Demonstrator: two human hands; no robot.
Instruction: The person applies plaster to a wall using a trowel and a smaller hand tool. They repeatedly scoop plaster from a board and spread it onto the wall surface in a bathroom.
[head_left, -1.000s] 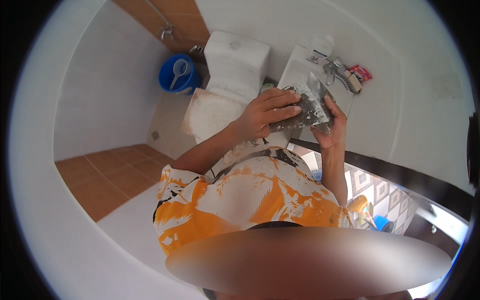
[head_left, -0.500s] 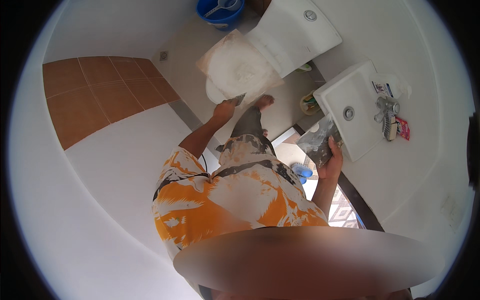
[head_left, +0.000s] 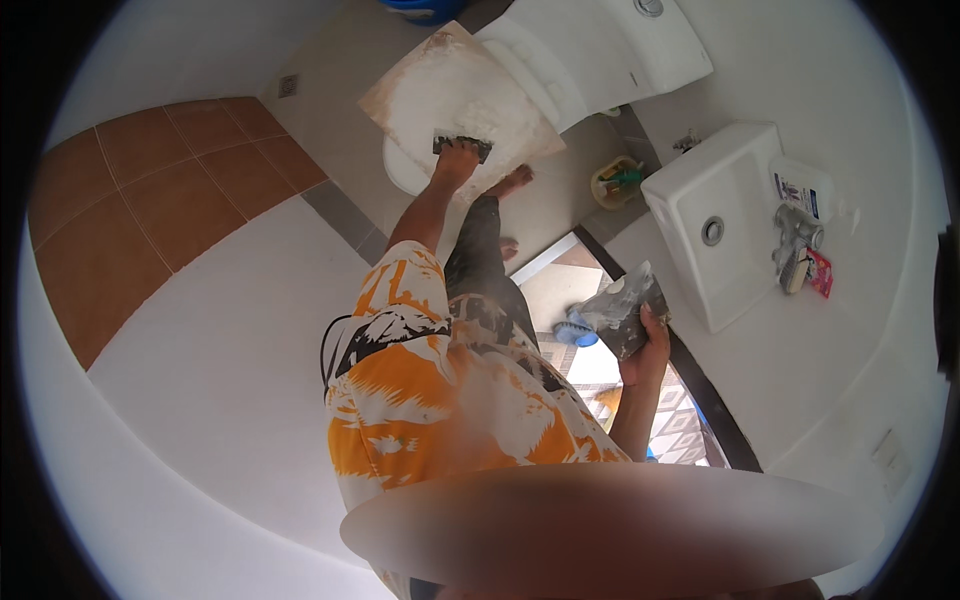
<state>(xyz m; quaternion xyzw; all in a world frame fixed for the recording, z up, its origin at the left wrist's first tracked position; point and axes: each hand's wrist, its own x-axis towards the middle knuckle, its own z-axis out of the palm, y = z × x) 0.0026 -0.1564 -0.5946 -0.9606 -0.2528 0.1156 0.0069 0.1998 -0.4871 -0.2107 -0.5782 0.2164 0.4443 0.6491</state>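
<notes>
Our left hand (head_left: 457, 163) is closed around a dark, flat, rectangular scraper (head_left: 443, 142), held over the near part of a square, reddish-tan board (head_left: 388, 98) coated in white. A rougher patch of white paste (head_left: 485, 112) lies on the board just beyond the scraper; we cannot tell whether the blade presses on the surface. The board lies across a white ceramic toilet (head_left: 570, 60), whose rounded rim shows past one edge. Our right hand (head_left: 648, 348), well apart from the left, holds a dark, thin, flat plate (head_left: 632, 322) smeared with white, the thumb over its upper face. Near it we see a white rectangular ceramic sink (head_left: 662, 190), with a chrome tap (head_left: 800, 235) and a small red packet (head_left: 820, 273) along its right side. Blue slippers (head_left: 573, 330) show just past the plate's left end.
</notes>
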